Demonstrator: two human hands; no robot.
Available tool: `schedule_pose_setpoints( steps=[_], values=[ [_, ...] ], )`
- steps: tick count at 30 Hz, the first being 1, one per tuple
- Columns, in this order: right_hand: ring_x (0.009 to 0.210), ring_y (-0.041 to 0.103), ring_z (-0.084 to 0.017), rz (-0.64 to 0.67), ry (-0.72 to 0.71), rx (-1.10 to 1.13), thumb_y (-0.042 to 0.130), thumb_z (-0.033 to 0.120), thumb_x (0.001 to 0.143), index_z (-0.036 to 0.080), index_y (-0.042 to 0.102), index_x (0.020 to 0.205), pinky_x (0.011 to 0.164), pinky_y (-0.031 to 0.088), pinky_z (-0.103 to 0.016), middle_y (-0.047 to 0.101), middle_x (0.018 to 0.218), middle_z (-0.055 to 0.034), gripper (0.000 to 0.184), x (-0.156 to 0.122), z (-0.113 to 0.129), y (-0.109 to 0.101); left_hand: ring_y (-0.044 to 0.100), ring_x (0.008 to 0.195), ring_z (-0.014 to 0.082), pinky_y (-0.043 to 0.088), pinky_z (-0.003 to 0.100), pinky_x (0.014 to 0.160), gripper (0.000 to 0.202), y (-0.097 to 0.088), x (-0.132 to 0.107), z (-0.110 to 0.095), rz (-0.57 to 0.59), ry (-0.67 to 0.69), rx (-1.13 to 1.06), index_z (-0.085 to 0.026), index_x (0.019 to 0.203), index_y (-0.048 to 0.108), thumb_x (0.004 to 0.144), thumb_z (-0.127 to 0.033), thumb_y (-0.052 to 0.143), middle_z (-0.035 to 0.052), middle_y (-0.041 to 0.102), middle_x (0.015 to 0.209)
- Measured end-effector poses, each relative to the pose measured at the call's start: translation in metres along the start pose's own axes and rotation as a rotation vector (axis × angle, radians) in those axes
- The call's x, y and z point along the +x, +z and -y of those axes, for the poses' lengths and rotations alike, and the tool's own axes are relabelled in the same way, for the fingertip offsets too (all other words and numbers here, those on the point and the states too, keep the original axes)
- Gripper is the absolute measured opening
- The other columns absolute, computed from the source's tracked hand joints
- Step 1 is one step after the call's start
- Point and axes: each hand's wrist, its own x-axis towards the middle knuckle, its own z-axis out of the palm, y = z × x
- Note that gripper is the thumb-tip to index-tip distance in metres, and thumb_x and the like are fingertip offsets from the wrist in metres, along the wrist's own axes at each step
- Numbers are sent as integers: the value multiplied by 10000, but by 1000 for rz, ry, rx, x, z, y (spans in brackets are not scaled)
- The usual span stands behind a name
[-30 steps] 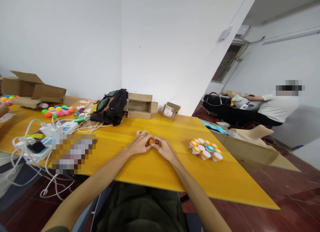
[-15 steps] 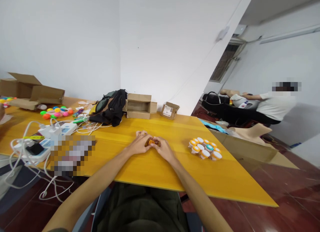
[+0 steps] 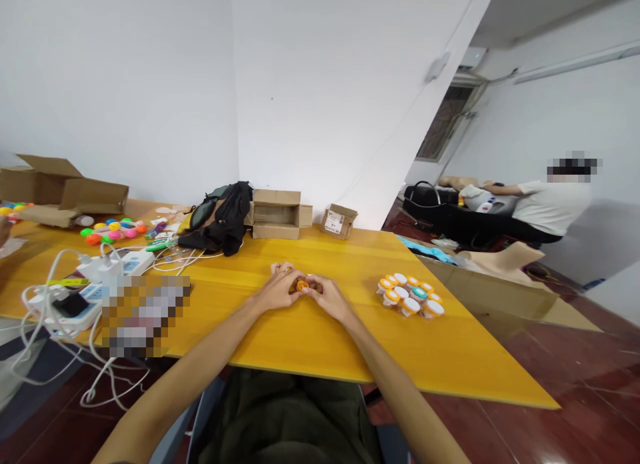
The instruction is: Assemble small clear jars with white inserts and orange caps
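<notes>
My left hand and my right hand meet over the middle of the table, closed around one small round orange item. It resembles the orange lids nearby, but fingers cover most of it, so its exact kind stays unclear. To the right of my hands stands a cluster of small jars with white-topped orange lids. One jar in the cluster has a teal lid.
On the yellow table, a power strip with tangled cables lies left, beside a blurred-out flat object. Behind are a black backpack, cardboard boxes and colourful plastic balls. A person in a white shirt sits at far right.
The camera view has shifted slightly. Both hands stay around the small orange item in nearly the same place, with only slight finger movement.
</notes>
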Motion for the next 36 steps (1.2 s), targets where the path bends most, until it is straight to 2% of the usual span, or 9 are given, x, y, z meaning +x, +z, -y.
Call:
schedule_pose_setpoints(
  steps=[7,10,18,27,31,36],
  values=[
    [843,674,-228,-218,45,-69,535,243,852,220,694,850,792,530,-356,735,889,-61,160,3,-8,-5,500,1074,274,277,440,943,173,-5,1,-3,12,9,5,-241,981,629,815,-240,578,43,697,1008],
    [849,668,-236,-258,60,-155,536,199,843,227,677,836,801,520,-364,722,879,-67,144,3,-11,-8,498,1080,278,274,448,951,197,-7,0,-3,29,4,7,-242,1002,623,809,-236,582,47,696,1034],
    [879,657,-222,-230,19,-244,528,125,839,224,665,864,824,513,-349,701,915,-68,171,1,-14,-6,467,1131,286,259,461,986,264,-10,0,0,36,6,26,-256,1079,601,820,-306,596,54,673,1097],
    [1012,596,-241,-203,-122,-406,500,117,861,255,673,1069,935,474,-400,635,1067,-83,303,1,-19,-3,459,1100,272,316,422,922,342,-28,0,20,-55,-128,37,-263,1068,602,754,-143,536,44,633,1079],
    [976,597,-243,-174,-138,-493,513,143,876,264,705,1022,888,482,-388,644,1064,-85,270,3,-19,-2,467,1066,262,333,407,902,332,-31,-1,26,-36,-178,41,-258,1072,593,760,-158,541,37,614,1068],
    [923,603,-235,-138,-143,-507,516,136,883,259,716,969,828,483,-359,668,1013,-87,251,3,-15,-4,491,1035,249,340,405,909,303,-28,-1,27,-17,-167,39,-256,1059,585,784,-147,520,35,601,1051]
  ],
)
